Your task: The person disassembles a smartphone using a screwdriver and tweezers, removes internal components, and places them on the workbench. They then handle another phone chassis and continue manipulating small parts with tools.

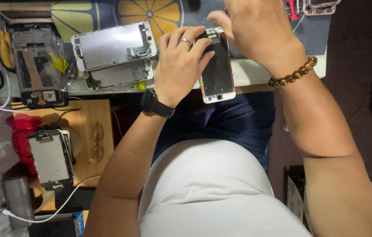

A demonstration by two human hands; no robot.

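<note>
My left hand (180, 65) grips a white phone screen panel (217, 74) at its left edge and top; the panel hangs over the near edge of the work mat, back side up, dark with a round button hole at the bottom. A ring is on one finger and a black watch on that wrist. My right hand (251, 27) hovers over the panel's top end, fingers bent down toward it, touching or nearly touching; a brown bead bracelet circles the wrist. Whether the right hand holds anything small is hidden.
Two stacked screen panels (113, 52) lie on the mat (256, 70) left of my hands. A clear-cased phone frame (39, 66) sits further left. On a wooden stool (91, 118) lie another screen panel (52, 160), glasses and a white cable (63, 206).
</note>
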